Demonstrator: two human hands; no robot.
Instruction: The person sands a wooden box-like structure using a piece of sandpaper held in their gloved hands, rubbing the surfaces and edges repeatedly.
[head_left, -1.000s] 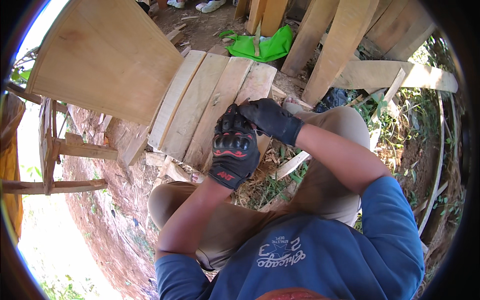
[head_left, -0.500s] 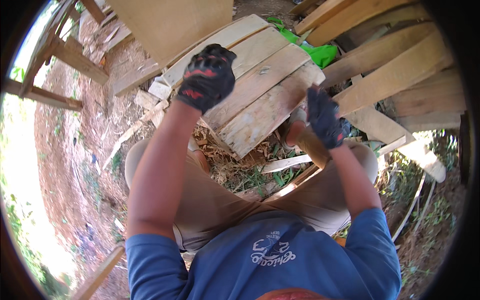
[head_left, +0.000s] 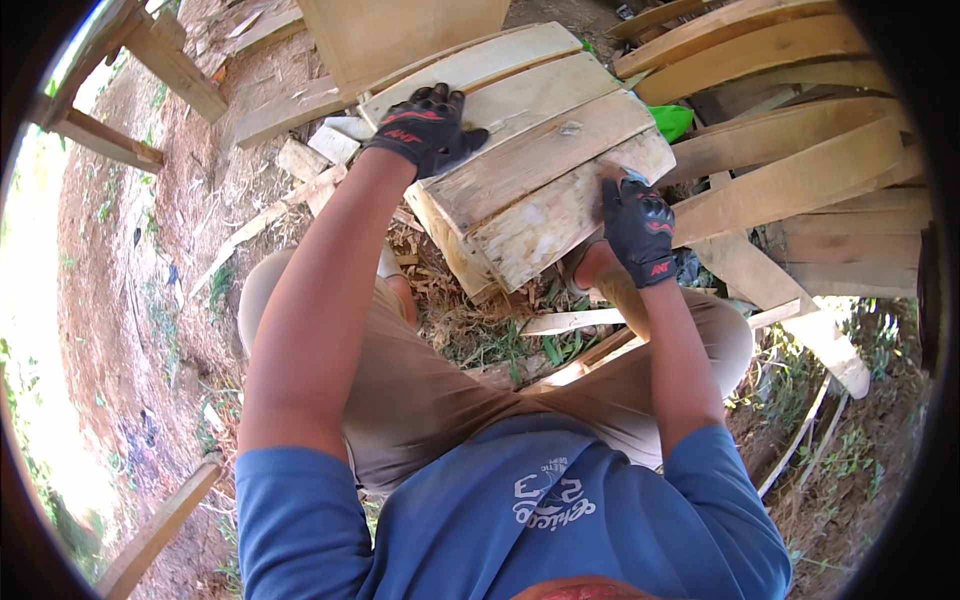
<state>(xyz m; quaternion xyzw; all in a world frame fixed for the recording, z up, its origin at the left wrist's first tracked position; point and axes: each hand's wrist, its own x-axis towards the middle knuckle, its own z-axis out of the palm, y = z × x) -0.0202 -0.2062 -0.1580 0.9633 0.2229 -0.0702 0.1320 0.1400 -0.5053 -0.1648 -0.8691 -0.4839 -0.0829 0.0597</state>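
Observation:
A low wooden box or bench top [head_left: 545, 135], made of several rough planks side by side, stands in front of my knees. My left hand [head_left: 430, 125], in a black glove with red marks, lies palm down on its left edge, fingers spread and thumb out. Beside the right near corner is my right hand [head_left: 640, 228], also gloved, with its fingers curled in. A small pale bluish bit shows by its fingertips, too small to name. Whether this hand grips the plank edge is hidden.
Long curved boards [head_left: 790, 170] are stacked at the right, close to my right hand. A broad wooden panel [head_left: 400, 35] stands behind the box. Offcuts [head_left: 305, 160] lie to its left, a green bag or cloth [head_left: 668, 122] beyond its right end. Wood chips [head_left: 450, 300] cover the ground between my feet.
My left hand has gone from a raised fist to lying flat on the planks. My right hand has moved closer to the box corner and curled its fingers. The view has shifted slightly.

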